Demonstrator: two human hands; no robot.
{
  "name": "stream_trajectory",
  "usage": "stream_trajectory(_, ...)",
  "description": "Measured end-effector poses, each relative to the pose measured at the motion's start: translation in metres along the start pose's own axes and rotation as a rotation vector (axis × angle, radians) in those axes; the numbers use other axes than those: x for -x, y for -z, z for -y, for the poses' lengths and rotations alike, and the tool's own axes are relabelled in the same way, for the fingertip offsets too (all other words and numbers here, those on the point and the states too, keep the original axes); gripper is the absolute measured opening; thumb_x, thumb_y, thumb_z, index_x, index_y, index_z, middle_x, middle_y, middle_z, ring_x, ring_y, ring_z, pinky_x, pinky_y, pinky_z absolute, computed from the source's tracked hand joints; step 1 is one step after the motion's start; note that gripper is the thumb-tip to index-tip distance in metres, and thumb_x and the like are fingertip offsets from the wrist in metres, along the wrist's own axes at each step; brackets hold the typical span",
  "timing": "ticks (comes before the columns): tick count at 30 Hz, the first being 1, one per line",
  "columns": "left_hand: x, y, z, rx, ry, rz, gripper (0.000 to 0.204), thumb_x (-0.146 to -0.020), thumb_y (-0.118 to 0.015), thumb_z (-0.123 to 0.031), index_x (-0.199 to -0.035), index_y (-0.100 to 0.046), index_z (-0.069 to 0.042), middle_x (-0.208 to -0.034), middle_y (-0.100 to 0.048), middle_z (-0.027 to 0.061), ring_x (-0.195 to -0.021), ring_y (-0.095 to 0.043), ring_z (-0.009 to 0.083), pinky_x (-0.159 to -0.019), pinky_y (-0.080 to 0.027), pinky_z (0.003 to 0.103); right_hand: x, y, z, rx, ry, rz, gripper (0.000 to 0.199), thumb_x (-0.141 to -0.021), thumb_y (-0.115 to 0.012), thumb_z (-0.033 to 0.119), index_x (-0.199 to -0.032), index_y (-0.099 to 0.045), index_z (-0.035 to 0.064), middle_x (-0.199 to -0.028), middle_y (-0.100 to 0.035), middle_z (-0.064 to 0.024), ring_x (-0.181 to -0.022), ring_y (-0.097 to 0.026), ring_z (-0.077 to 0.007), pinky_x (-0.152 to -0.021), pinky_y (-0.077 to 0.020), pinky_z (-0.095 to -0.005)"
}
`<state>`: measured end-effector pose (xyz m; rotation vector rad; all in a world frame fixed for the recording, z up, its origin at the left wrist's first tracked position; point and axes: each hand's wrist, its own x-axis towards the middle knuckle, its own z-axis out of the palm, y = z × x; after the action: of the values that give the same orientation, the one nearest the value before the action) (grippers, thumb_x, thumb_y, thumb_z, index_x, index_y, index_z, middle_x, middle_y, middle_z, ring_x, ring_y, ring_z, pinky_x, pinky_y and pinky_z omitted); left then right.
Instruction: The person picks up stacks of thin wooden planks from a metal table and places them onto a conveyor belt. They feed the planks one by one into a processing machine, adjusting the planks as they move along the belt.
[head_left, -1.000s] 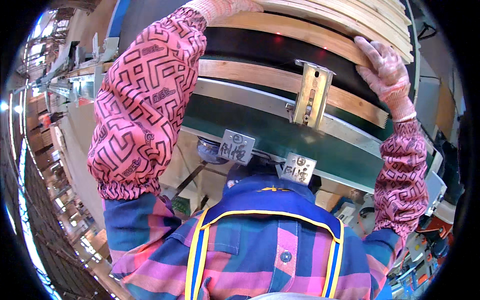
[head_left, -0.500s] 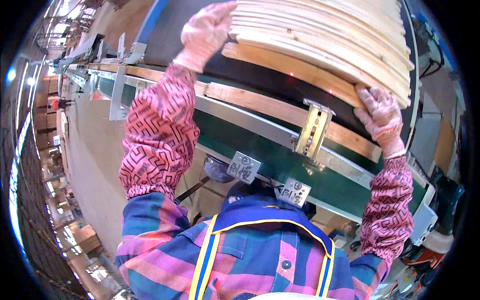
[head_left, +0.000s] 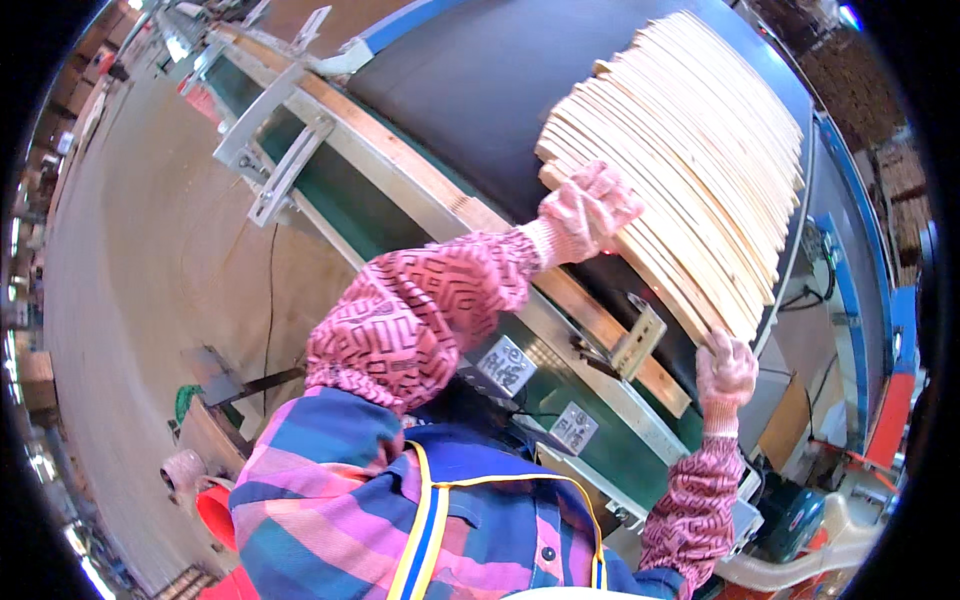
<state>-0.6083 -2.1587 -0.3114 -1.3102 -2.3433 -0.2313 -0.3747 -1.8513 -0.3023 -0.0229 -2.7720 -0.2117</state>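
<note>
Head view: light wooden strips (head_left: 700, 170) are lined up side by side on a black surface (head_left: 470, 110). The left hand (head_left: 590, 208) is curled over the row's near edge, the right hand (head_left: 727, 368) bent at its end; whether wood is gripped cannot be told. Apparently, edge strips are being handled; even two-handed control is called for.

Near edge of the wooden strips (head_left: 690, 170) partly hidden behind the left hand (head_left: 590, 208), plaid shirt (head_left: 320, 500) cut off below.

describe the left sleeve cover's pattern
The sleeve cover is pink with black maze-like lines, seen best in the head view.
</note>
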Motion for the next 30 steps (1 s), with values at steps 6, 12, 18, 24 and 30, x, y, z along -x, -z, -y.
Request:
stream_trajectory(6,-0.006,-0.016,0.006,0.077,-0.066,0.16,0.071,-0.085,-0.064,-0.042,-0.148,-0.041,-0.02,-0.154,-0.041,0.013,-0.145,-0.034,0.033,-0.122,-0.021,0.052,-0.023,-0.019,0.014,0.113,0.087,0.016,0.078,-0.084,-0.072,0.041,-0.151,-0.04,0.0166,-0.143,-0.047,-0.0119,-0.132,-0.045,-0.0323,-0.111,-0.0352,-0.0466)
stream_trajectory(12,-0.024,-0.024,0.022,0.099,-0.14,0.279,0.053,-0.096,-0.039,-0.041,-0.144,-0.043,-0.02,-0.16,-0.031,0.0141,-0.148,-0.029,0.0332,-0.123,-0.014,0.054,-0.024,-0.031,0.005,0.114,0.089,0.095,0.082,-0.083,-0.07,0.041,-0.153,-0.036,0.0145,-0.15,-0.041,-0.0121,-0.139,-0.039,-0.0334,-0.113,-0.0309,-0.0498)
stream_trajectory(18,-0.07,-0.04,0.047,0.036,-0.047,0.321,0.075,-0.084,-0.061,-0.063,-0.148,-0.043,-0.026,-0.159,-0.035,0.0084,-0.149,-0.028,0.0317,-0.123,-0.015,0.056,-0.077,-0.071,-0.011,0.13,0.031,-0.009,0.081,-0.084,-0.072,0.04,-0.153,-0.036,0.0188,-0.149,-0.044,-0.0103,-0.136,-0.043,-0.031,-0.112,-0.0354,-0.0473)
stream_trajectory(24,-0.085,-0.049,0.035,0.087,0.094,0.396,0.074,-0.084,-0.062,-0.064,-0.148,-0.042,-0.033,-0.163,-0.028,0.0022,-0.151,-0.022,0.0265,-0.124,-0.007,0.056,-0.051,-0.029,0.031,-0.173,0.057,0.017,0.064,-0.087,-0.071,0.025,-0.146,-0.048,0.0146,-0.142,-0.054,-0.014,-0.126,-0.054,-0.0336,-0.107,-0.042,-0.0441)
stream_trajectory(30,-0.08,-0.119,0.043,-0.432,0.039,0.422,0.076,-0.091,-0.032,-0.075,-0.155,-0.025,-0.035,-0.167,-0.014,0.0006,-0.154,-0.009,0.0226,-0.123,-0.002,0.057,0.055,0.015,0.04,-0.333,-0.145,0.409,0.07,-0.066,-0.083,0.026,-0.132,-0.061,0.0161,-0.12,-0.062,-0.0139,-0.111,-0.06,-0.0353,-0.097,-0.0483,-0.0454)
